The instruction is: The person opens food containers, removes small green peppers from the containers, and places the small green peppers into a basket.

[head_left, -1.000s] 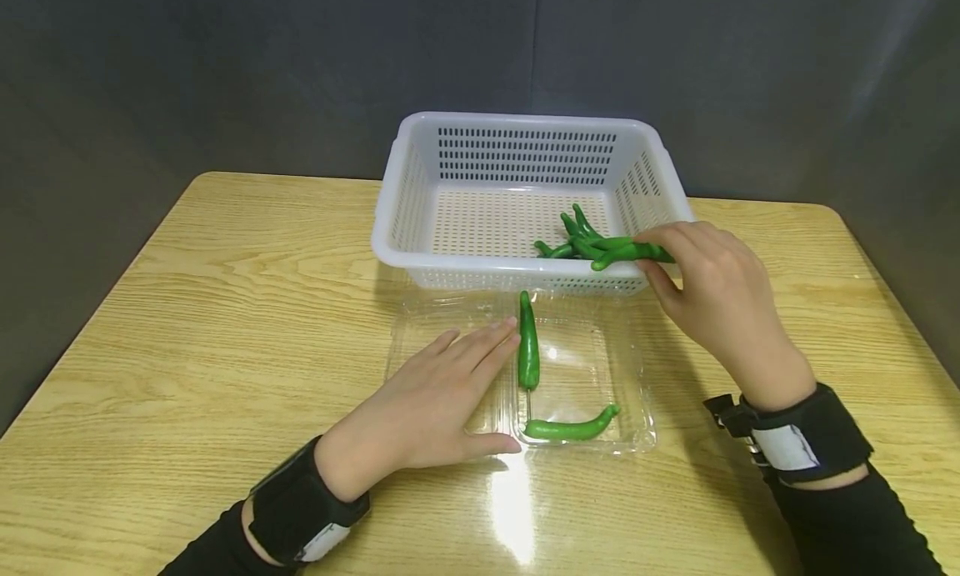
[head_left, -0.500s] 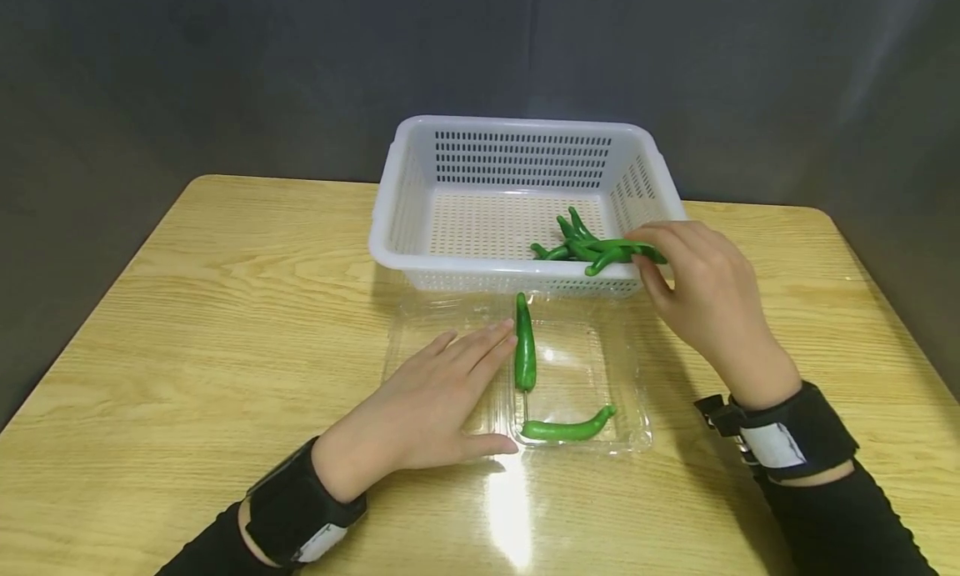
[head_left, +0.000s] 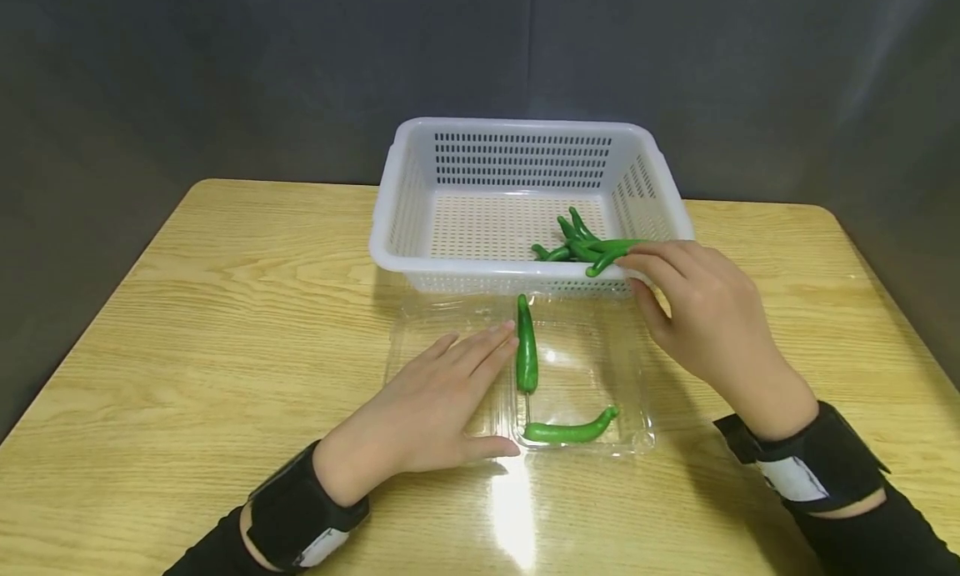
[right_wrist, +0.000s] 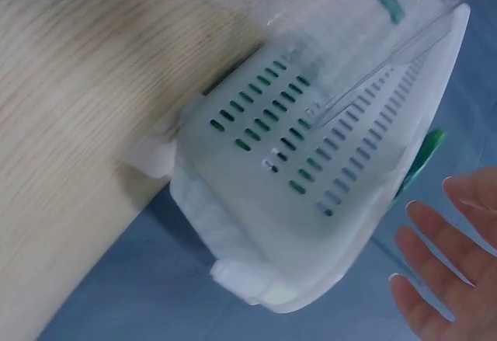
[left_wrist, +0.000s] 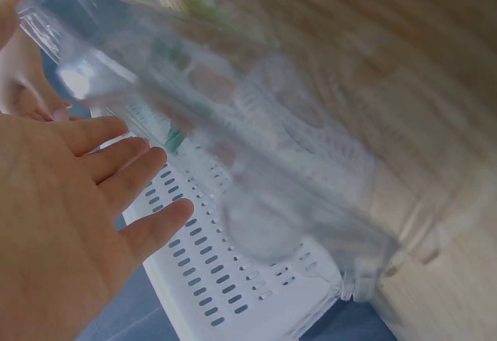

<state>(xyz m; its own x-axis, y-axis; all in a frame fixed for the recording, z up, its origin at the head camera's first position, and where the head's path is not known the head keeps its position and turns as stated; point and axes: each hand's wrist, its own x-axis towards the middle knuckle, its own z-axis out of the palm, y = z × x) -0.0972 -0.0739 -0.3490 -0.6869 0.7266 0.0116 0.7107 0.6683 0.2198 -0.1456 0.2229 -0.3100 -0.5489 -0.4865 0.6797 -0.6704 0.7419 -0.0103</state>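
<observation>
My left hand [head_left: 431, 409] lies flat with fingers straight over the left half of a clear plastic clamshell box [head_left: 581, 359]. Its fingertips are beside a green chili pepper [head_left: 527, 355] that lies lengthwise in the box's right half. Another curved green chili pepper [head_left: 573, 432] lies crosswise along the near edge. At the white basket's front right corner is my right hand [head_left: 708, 318], close to a bunch of green chili peppers [head_left: 585, 247]. In the right wrist view its fingers [right_wrist: 435, 255] look spread, apart from the pepper tip [right_wrist: 423, 158] over the rim.
The white slotted basket [head_left: 465, 265] stands directly behind the clear box, with peppers gathered at its front right. A wooden table [head_left: 247, 326] bears everything. Behind it hangs a dark grey backdrop [head_left: 262, 76].
Earlier my right fingers and thumb were round the peppers at the rim; now that hand sits slightly lower, the peppers lying against the rim. The left hand and the two peppers in the box stay put.
</observation>
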